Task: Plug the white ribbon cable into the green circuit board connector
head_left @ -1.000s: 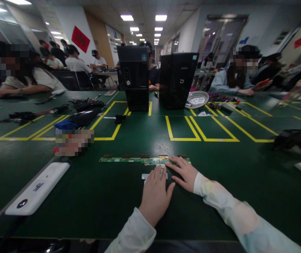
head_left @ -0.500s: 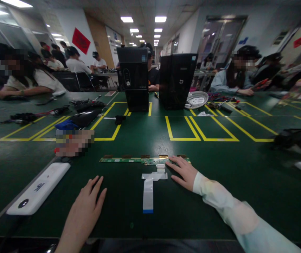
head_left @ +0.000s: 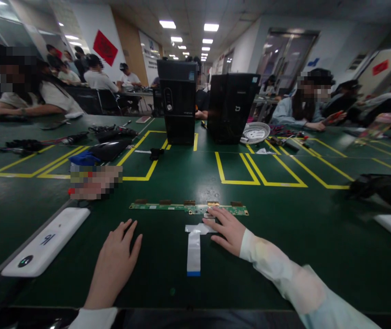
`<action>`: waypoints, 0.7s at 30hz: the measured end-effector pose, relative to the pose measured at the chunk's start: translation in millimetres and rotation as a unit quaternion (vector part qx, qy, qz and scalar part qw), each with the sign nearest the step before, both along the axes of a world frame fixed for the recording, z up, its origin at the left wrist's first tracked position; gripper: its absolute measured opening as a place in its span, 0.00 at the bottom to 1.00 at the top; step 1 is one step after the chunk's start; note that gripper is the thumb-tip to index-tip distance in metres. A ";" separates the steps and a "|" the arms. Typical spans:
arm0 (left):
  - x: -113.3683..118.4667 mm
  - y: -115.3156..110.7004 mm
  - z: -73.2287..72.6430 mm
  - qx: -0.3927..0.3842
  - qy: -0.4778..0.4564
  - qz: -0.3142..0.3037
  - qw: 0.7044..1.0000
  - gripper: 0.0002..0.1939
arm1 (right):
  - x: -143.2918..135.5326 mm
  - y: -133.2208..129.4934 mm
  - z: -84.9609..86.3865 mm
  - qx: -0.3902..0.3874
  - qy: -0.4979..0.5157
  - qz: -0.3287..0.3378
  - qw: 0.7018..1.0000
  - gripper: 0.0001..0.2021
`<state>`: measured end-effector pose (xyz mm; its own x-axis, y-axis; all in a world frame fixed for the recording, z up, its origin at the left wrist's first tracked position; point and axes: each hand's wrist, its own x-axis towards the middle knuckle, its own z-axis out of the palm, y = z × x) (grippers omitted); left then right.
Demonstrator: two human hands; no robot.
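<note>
A long narrow green circuit board (head_left: 168, 207) lies across the dark green table in front of me. From its connector a white flat ribbon cable (head_left: 193, 251) runs toward me, bent near the top and ending in a blue tip. My right hand (head_left: 225, 228) rests over the board's right part and the cable's upper bend, fingers stretched and apart; it covers the connector. On the bare tabletop left of the cable lies my left hand (head_left: 122, 246), fingers spread, holding nothing and apart from the board.
A white power bank (head_left: 46, 242) lies at left, beside a pixelated item (head_left: 96, 183). Two black computer towers (head_left: 178, 103) stand at the back. A white basket (head_left: 256, 132), cables and tools lie behind yellow tape outlines. Other people (head_left: 305, 100) sit around the table.
My right hand has slid left, onto the connector and the upper part of the cable. My left hand has shifted slightly forward and right. The board stays in place.
</note>
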<state>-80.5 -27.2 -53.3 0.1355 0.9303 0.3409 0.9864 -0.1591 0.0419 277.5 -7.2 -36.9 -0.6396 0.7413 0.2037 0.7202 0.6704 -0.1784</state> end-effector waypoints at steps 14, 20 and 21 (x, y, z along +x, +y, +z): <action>2.0 0.8 1.0 -0.012 -0.005 0.000 1.000 0.31 | 113.2 -62.7 -19.8 0.029 0.015 -0.127 0.991 0.22; 0.2 2.6 -1.2 -0.006 -0.001 -0.003 1.000 0.32 | 222.3 -119.9 -42.2 0.058 0.033 -0.242 0.968 0.22; -0.4 2.9 -1.5 -0.008 0.000 -0.004 1.000 0.32 | 235.2 -127.6 -45.2 0.063 0.029 -0.264 0.962 0.23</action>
